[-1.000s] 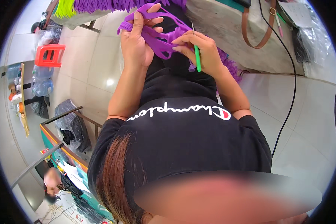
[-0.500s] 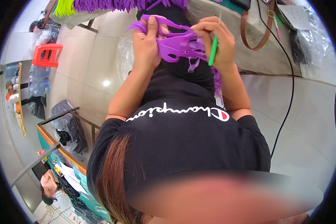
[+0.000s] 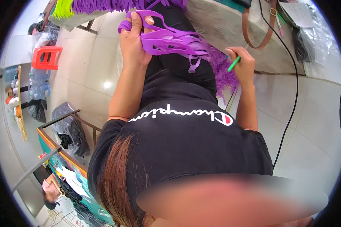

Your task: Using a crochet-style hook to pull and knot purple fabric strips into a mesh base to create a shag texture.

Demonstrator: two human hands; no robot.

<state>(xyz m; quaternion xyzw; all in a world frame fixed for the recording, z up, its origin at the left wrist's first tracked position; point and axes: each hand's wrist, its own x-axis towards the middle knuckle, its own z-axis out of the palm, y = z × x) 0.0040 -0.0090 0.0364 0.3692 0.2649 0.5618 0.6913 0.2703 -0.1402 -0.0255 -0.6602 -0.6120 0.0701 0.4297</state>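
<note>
My left hand (image 3: pixel 133 47) is closed around one end of a bunch of purple, rubbery-looking straps (image 3: pixel 161 42) with long cut-out slots. The straps stretch rightward across my lap, and thin strips dangle from their far end. A slim green-handled tool (image 3: pixel 233 64) sits in the curled fingers of my right hand (image 3: pixel 244 65); its kind I cannot make out. That hand is apart from the straps, off to their right. Between the two, a heap of shredded purple strips (image 3: pixel 221 72) hangs by my right leg.
A covered table (image 3: pixel 216 22) stands ahead, with purple fringed pieces (image 3: pixel 102 4) and lime-green ones (image 3: pixel 63 9) along its left part. From it hang a brown strap (image 3: pixel 250 36) and a black cable (image 3: pixel 296 75). A red stool (image 3: pixel 47 57) is at left; another person (image 3: pixel 51 189) sits lower left.
My right hand has left the straps and moved right and downward with the green tool. The left hand has shifted slightly left, still gripping the straps, and the shredded heap shows more.
</note>
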